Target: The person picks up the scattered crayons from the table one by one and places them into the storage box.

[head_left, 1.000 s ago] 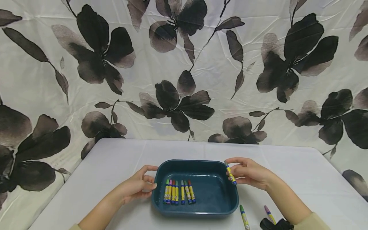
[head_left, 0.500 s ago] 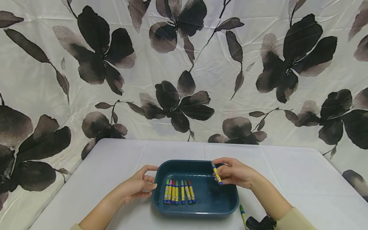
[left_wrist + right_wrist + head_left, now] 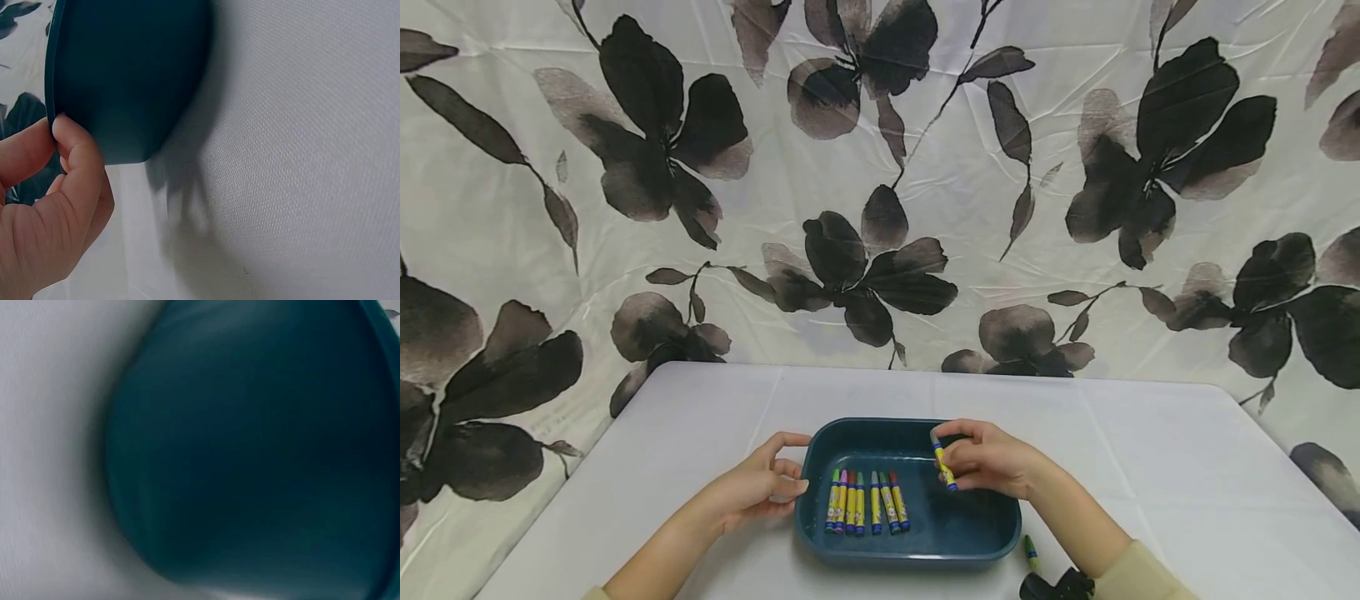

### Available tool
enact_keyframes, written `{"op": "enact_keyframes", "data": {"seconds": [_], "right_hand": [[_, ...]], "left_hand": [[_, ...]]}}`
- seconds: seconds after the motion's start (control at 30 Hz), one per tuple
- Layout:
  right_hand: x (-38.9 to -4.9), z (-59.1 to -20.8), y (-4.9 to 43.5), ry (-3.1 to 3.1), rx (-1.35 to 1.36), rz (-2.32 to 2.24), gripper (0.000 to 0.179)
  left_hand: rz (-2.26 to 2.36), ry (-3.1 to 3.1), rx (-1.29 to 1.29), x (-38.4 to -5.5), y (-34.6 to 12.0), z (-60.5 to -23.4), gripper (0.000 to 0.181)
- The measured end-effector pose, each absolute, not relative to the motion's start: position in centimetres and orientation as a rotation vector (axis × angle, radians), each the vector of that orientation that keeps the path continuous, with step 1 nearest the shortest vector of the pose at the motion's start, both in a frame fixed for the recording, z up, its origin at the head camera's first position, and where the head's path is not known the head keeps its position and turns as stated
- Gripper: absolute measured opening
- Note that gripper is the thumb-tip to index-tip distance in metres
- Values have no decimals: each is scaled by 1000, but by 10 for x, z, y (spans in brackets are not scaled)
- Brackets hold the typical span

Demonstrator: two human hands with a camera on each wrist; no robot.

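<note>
A dark teal tray stands on the white table, with several crayons in yellow wrappers lined up side by side in its left half. My left hand pinches the tray's left rim between thumb and fingers; the left wrist view shows the same hand at the rim. Over the tray's right half, my right hand holds a grey-tipped crayon in a yellow wrapper, tilted, between thumb and fingers. In the right wrist view the tray's outer wall fills most of the frame, and the hand is out of sight.
A green crayon lies on the table near the tray's front right corner, partly hidden by the black wrist camera. Behind the table hangs a white cloth printed with dark flowers.
My right hand has moved left with the grey-tipped crayon, from the tray's right rim to over its inside. The forearm now covers a purple crayon seen earlier. The left hand stays at the rim.
</note>
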State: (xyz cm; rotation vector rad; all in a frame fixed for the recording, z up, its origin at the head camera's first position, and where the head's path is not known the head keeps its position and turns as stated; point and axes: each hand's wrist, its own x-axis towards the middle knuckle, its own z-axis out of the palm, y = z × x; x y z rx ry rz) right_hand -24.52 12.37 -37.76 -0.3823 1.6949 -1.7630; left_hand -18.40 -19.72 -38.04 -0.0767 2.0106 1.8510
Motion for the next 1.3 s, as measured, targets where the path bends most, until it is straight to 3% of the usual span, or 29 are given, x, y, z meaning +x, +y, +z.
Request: {"op": "enact_keyframes", "data": {"seconds": [0.5,1.3], "right_hand": [[-235,-399,99,1834,-126,-1712,48],[-233,-404,72,2036,-122,-1553,38]], "left_hand": [[1847,1992,-48,-185,-198,-383,64],[1861,1954,-26,-187,-199,-385,66]]}}
